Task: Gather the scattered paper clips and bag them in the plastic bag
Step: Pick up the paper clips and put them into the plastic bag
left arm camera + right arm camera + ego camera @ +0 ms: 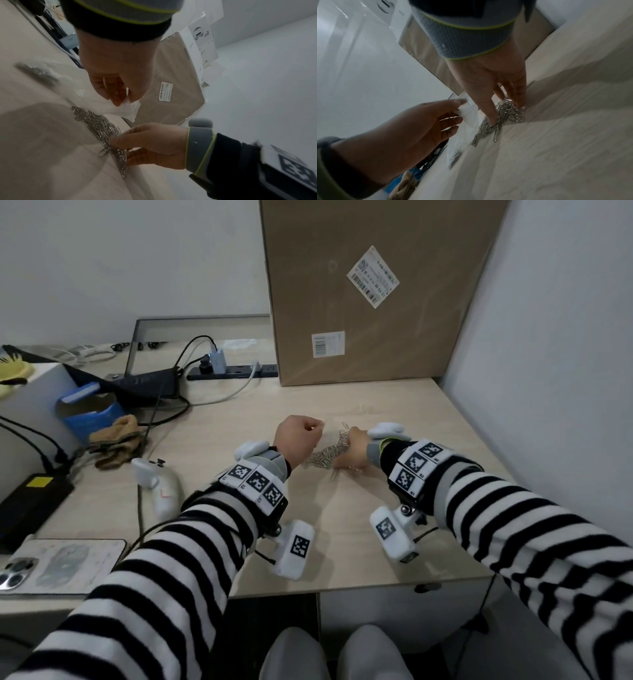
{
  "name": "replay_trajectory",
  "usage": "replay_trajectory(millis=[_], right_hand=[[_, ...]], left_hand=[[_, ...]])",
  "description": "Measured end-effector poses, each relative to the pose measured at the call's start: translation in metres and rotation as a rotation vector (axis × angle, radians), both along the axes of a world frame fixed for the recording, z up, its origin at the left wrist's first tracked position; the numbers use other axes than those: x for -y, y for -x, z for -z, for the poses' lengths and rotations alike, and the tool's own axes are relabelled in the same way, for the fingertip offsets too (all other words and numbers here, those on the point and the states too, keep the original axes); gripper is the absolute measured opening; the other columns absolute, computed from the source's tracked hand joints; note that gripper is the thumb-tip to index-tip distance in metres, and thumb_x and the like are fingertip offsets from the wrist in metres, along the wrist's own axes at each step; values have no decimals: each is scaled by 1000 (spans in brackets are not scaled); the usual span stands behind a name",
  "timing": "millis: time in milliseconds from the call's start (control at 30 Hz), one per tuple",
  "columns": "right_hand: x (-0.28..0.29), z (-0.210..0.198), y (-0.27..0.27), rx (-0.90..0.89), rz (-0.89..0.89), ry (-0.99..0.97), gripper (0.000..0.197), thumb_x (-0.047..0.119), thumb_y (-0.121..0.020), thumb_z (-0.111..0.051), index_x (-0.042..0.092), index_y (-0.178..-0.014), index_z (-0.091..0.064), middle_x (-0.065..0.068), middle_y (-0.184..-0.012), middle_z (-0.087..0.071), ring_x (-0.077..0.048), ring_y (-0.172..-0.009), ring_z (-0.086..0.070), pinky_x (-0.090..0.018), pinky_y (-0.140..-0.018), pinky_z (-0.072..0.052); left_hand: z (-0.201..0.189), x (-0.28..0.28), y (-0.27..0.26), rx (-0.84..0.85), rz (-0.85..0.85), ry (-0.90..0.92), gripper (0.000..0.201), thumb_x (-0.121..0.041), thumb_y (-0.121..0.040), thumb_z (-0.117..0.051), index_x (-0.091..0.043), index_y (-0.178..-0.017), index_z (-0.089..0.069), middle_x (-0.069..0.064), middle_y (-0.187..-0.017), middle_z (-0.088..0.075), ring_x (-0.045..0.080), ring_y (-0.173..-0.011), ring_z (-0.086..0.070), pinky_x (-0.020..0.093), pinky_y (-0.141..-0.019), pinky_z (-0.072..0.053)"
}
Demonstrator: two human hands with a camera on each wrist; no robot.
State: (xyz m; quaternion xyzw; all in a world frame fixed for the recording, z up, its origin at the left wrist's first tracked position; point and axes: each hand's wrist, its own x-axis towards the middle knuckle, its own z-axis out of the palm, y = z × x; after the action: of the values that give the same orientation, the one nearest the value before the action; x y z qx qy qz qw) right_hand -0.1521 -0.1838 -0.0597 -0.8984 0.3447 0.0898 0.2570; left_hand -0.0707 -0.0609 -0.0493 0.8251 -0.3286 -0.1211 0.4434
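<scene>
- Paper clips (325,455): shiny wire heap on pale wood-grain desk (342,542), between both hands.
- Right hand (352,451): straight fingers spread, tips pressing the heap.
- Left hand (297,438): pinching crinkled clear plastic bag (126,109) by its rim, just beside.
- Beyond: flat brown cardboard box (376,292), upright.

Head view down over table (445,422); wrist views close, sharing paper clips (102,129).
</scene>
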Motion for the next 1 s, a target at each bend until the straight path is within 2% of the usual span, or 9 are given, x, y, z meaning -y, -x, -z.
replay_trajectory(millis=[67,167,233,300,467,600,700,833,1000], right_hand=[[0,-3,-2,11,-49,0,66,29,-79,-72,3,-133,-44,-13,-111,-58,-22,-87,-51,-34,-75,-44],[-1,-5,-4,-7,-87,58,56,24,-83,-68,3,-131,-48,-17,-125,-59,-21,-88,-48,-33,-77,-41],[-2,-5,-4,3,-103,79,49,21,-83,-66,4,-128,-52,-17,-126,-59,-20,-90,-46,-32,-79,-41],[-1,-5,-1,46,-75,73,40,20,-84,-64,7,-122,-58,-14,-122,-62,-19,-88,-48,-32,-79,-43],[5,-13,12,177,60,-48,14,10,-92,-54,8,-87,-68,14,-58,-59,-8,-61,-46,-14,-50,-39],[5,-13,24,388,196,22,11,20,-85,-65,17,-88,-75,1,-86,-71,-18,-82,-65,-23,-70,-50],[9,-18,29,584,277,-28,5,22,-81,-68,21,-81,-74,-3,-89,-75,-19,-84,-68,-31,-84,-55],[11,-42,28,827,309,-104,6,17,-79,-70,23,-77,-72,1,-75,-71,-17,-74,-68,-38,-86,-58],[2,-88,25,995,193,-95,6,13,-79,-72,15,-84,-75,1,-76,-70,-15,-75,-67,-35,-84,-58]], left_hand=[[-3,-4,-2,9,4,-7,28,-15,-89,-53,-10,-109,-72,11,-105,-73,29,-88,-67,31,-79,-54],[-7,-10,-5,38,4,-14,28,-15,-90,-53,-10,-110,-72,15,-86,-72,22,-71,-58,29,-68,-46],[-7,-12,-6,32,-9,-8,27,-16,-90,-54,-9,-108,-73,15,-79,-70,20,-69,-56,34,-70,-50],[-7,-12,-5,33,-14,-2,26,-17,-91,-55,-9,-107,-73,18,-90,-73,22,-71,-58,36,-76,-53],[-8,-7,4,31,9,4,27,-17,-90,-54,-10,-108,-73,12,-105,-74,30,-93,-67,35,-83,-55],[-13,-6,7,28,18,9,27,-17,-91,-54,-8,-107,-73,11,-108,-73,28,-89,-66,34,-84,-54],[-18,-6,8,-27,-9,28,25,-17,-91,-54,-6,-100,-74,16,-88,-72,23,-71,-59,34,-81,-53],[-28,-5,7,-164,-45,59,24,-16,-90,-54,-4,-99,-73,6,-63,-60,22,-63,-55,28,-64,-48],[-49,-5,10,-290,-41,111,16,-18,-93,-53,-8,-90,-66,2,-65,-57,12,-56,-53,21,-51,-38]])
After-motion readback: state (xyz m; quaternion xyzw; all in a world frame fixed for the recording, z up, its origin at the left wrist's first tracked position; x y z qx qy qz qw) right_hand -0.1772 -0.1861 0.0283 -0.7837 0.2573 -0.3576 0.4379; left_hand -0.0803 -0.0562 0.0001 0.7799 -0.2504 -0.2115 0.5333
